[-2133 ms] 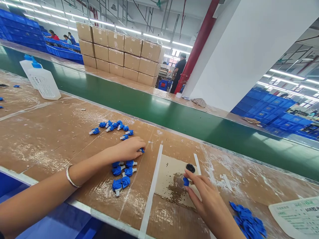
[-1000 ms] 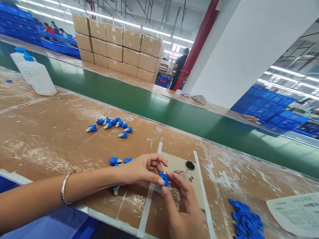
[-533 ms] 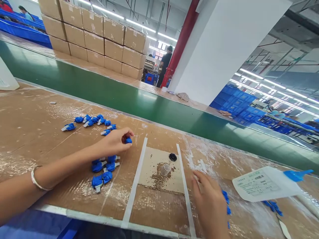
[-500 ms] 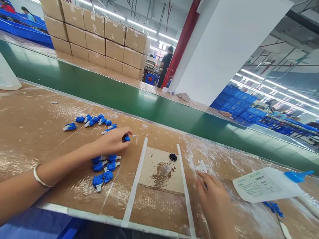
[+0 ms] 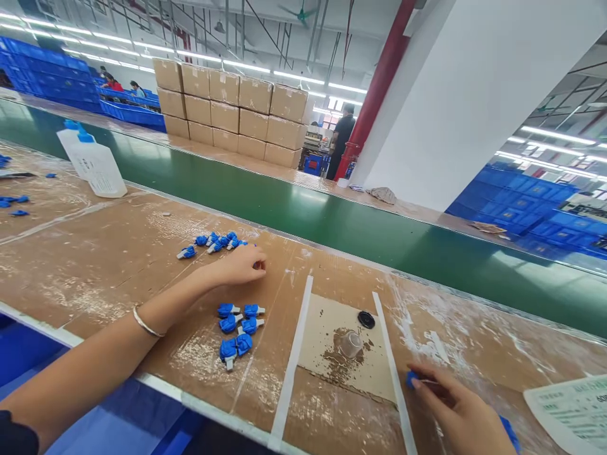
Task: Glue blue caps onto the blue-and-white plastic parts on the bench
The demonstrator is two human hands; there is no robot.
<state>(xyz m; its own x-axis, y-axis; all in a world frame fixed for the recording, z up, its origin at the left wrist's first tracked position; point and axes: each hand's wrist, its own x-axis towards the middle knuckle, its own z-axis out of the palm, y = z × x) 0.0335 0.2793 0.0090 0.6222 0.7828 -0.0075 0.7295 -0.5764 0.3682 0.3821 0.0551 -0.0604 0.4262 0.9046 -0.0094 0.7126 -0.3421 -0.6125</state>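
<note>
My left hand (image 5: 243, 264) is curled at the front end of a cluster of small blue pieces with white tabs (image 5: 217, 243). A trace of blue shows between its thumb and fingers; most of that piece is hidden. Closer to me lies a second group of blue pieces with white tabs (image 5: 229, 347). My right hand (image 5: 458, 404) pinches a small blue piece (image 5: 411, 379) at its fingertips, right of the cardboard sheet (image 5: 379, 379). On that wet-spotted sheet stand a small clear plastic cup (image 5: 351, 344) and a black round lid (image 5: 366, 319).
White tape strips (image 5: 291, 373) flank the sheet. A white bottle (image 5: 573, 404) lies at the right edge; bottles with blue caps (image 5: 102, 165) stand far left. Behind the table runs a green conveyor belt (image 5: 265, 196), with stacked cartons (image 5: 225, 117) and a pillar (image 5: 441, 95) beyond.
The view has swung left, so the table things sit farther right. My right hand now shows a blue piece at its fingertips. My left hand stays by the far cluster, its piece less visible.
</note>
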